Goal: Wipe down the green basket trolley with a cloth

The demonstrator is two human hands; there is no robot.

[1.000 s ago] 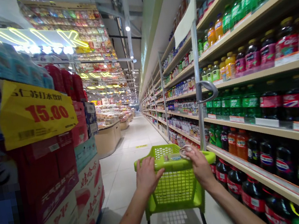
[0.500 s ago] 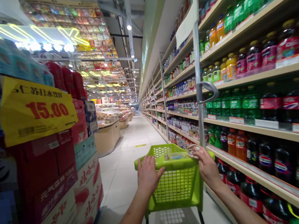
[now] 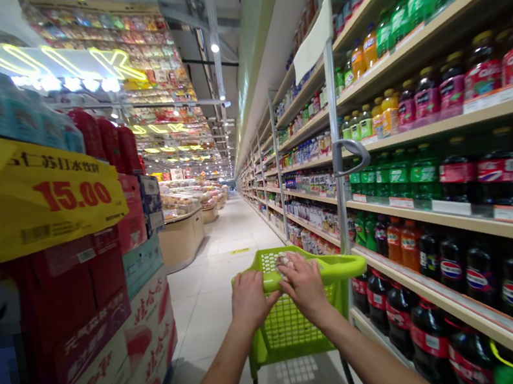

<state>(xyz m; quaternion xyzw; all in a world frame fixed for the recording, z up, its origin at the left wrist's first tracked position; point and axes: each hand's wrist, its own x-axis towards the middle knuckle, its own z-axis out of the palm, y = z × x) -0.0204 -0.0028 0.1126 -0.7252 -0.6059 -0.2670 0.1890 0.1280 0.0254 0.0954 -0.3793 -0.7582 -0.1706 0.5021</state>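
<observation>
A green plastic shopping cart [image 3: 302,322] stands directly in front of me, its mesh back facing me. My left hand [image 3: 249,299] is wrapped over the left end of the cart's handle, thumb pointing inward. Near the handle's middle, my right hand [image 3: 306,287] presses a crumpled whitish wipe [image 3: 284,259] against the bar, its fingers bent over it. The two thumbs nearly meet. The right end of the handle shows bare. Part of the wipe is hidden under my fingers.
Drink bottles fill the long shelf [image 3: 437,214] along the right, with a metal post [image 3: 340,184] sticking up beside the cart. Stacked drink cartons [image 3: 151,327] with a yellow price sign [image 3: 55,193] stand close on the left. A tiled aisle [image 3: 206,305] runs ahead past display counters [image 3: 183,240].
My right hand has slid left along the handle with the wipe, from the right end to the middle. My left hand stays on the left end. The view has shifted slightly.
</observation>
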